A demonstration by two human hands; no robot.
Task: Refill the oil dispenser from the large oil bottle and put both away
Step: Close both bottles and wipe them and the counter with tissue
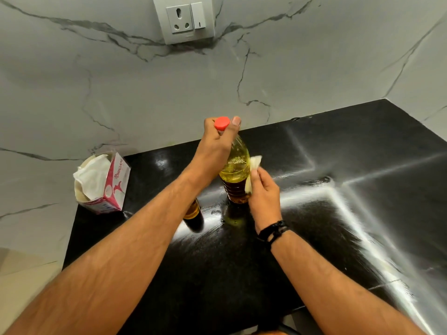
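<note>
Upright on the black surface [314, 226] stands the large oil bottle [235, 170], red cap [222, 123] on. Of the two hands, the left hand [216, 143] is wrapped around the bottle's neck just under the cap, and the right hand [263, 189] pinches a folded tissue [252, 170] against the bottle's right side. Mostly hidden under the left forearm, the oil dispenser [193, 211] sits just left of the bottle. A tissue box [106, 184] stands well apart by the marble wall [121, 93]
</note>
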